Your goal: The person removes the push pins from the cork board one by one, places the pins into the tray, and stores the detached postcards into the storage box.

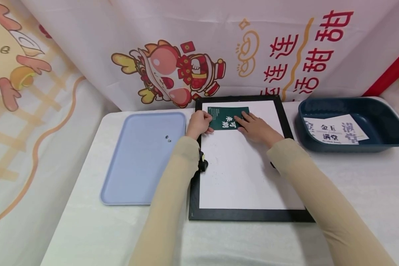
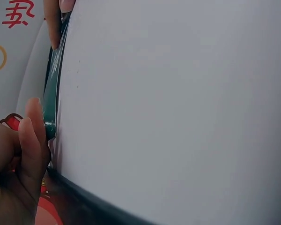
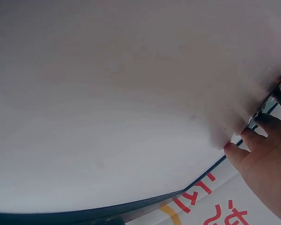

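Note:
A dark green card with white Chinese characters lies near the far end of a white board with a black frame. At the card's left edge, my left hand has curled fingers and holds that edge; whether something small is also between the fingers is hidden. In the left wrist view the thumb stands by the card's corner. My right hand rests palm down on the card's right part, its fingers spread and fairly straight. The right wrist view shows those fingertips touching the surface.
A light blue tray lies left of the board, with two small silvery round pieces on it. To the right stands a dark blue basin holding printed cards. A printed cloth hangs behind the table.

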A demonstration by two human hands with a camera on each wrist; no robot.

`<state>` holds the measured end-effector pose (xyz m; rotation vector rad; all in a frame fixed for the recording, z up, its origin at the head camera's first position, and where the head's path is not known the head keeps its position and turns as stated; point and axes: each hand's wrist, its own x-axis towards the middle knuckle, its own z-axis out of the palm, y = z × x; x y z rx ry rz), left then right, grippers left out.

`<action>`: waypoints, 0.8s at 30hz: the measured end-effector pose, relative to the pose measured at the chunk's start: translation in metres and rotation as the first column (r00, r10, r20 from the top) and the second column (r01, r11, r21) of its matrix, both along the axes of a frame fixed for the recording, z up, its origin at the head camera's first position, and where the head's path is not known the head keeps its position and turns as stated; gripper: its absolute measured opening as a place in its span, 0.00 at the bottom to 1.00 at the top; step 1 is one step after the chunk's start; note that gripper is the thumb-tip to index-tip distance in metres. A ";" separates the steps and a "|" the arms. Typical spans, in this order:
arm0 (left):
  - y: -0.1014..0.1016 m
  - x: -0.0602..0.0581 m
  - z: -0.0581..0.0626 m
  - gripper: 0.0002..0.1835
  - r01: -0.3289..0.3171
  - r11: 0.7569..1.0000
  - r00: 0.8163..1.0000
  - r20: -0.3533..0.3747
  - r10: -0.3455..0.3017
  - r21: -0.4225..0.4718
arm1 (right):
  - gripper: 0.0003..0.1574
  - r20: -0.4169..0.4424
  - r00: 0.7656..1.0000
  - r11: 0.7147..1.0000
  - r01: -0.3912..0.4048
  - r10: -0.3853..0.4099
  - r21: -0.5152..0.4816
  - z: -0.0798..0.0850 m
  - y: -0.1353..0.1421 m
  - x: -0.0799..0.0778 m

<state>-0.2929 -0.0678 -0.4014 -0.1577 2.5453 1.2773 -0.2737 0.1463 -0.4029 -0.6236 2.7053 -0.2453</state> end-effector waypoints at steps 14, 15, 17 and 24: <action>-0.005 0.000 0.003 0.14 0.020 1.000 1.000 -0.006 -0.020 0.007 | 0.35 -0.008 1.000 1.000 -0.005 0.005 0.000 -0.004 0.001 -0.003; -0.005 0.000 0.003 0.14 0.021 1.000 1.000 -0.008 -0.021 0.004 | 0.35 -0.009 1.000 1.000 -0.007 0.007 0.001 -0.004 0.001 -0.003; -0.005 0.000 0.003 0.14 0.019 1.000 1.000 -0.001 -0.019 0.005 | 0.35 -0.009 1.000 1.000 -0.008 0.008 0.004 -0.004 0.001 -0.003; -0.002 0.001 0.004 0.14 0.007 1.000 0.999 0.041 -0.007 0.015 | 0.35 -0.005 1.000 1.000 -0.005 0.005 0.017 -0.004 0.002 -0.002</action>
